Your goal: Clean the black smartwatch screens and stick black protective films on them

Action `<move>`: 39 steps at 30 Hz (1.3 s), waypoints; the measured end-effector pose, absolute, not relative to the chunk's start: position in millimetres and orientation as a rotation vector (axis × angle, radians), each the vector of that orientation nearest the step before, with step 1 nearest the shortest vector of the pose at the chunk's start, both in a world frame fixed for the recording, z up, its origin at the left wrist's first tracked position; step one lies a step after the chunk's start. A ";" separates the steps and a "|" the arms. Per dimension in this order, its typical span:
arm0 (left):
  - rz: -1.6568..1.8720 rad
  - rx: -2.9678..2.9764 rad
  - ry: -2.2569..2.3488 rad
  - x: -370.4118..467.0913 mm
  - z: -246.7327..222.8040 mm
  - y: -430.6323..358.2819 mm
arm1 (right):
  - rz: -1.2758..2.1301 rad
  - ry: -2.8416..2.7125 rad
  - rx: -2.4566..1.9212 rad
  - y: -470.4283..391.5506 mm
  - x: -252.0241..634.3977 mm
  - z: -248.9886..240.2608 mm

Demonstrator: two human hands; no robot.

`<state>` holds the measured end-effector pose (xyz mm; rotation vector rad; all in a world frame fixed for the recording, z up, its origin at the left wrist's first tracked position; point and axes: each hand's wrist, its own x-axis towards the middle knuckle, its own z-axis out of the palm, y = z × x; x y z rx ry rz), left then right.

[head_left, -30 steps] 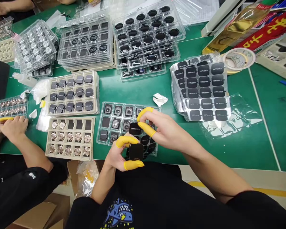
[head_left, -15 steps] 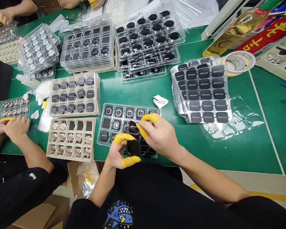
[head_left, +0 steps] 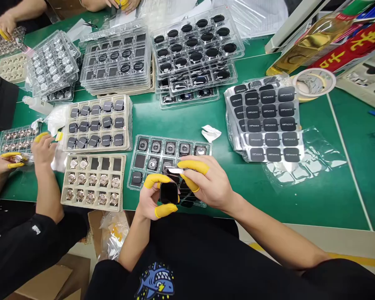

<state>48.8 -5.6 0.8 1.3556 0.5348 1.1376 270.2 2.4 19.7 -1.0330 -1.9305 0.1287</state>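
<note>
While your left fingers [head_left: 166, 210] are gripping the black watch face [head_left: 168, 193] by its sides — just over the clear tray's [head_left: 129, 178] near edge — your right fingers [head_left: 194, 167] are pinching a thin, pale-edged piece [head_left: 175, 170] just beside it.

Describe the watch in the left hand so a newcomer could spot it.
On the green table, find the clear tray directly before the camera wearer. By its near edge, the left hand pinches a square watch in yellow-covered fingers. Its blank black face shows, while the tray's far-row watches show round-centred backs.
</note>
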 end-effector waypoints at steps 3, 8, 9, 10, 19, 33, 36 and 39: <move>1.166 1.327 0.470 50.0 4.6 -3.6 | 0.152 -1.895 -0.979 2.4 270.5 17.9; 1.169 1.287 0.438 52.9 4.6 -4.3 | 0.116 -1.865 -1.018 2.4 269.0 12.5; 1.165 1.280 0.445 53.2 4.3 -4.7 | 0.067 -1.840 -1.031 2.3 268.1 10.8; 1.163 1.276 0.451 53.4 4.1 -5.0 | 0.019 -1.815 -1.043 2.2 267.2 9.1; 1.184 1.260 0.453 51.4 7.2 -4.5 | -0.035 -1.809 -0.943 -0.1 264.9 7.0; 1.226 1.184 0.476 48.0 16.8 0.3 | 0.002 -1.719 -0.901 -3.9 270.0 4.8; 1.241 1.166 0.501 46.3 15.6 5.6 | 0.037 -1.725 -0.841 -4.2 270.9 5.1; 1.252 1.143 0.557 43.0 11.0 9.8 | 0.024 -1.752 -0.791 -8.6 273.7 8.4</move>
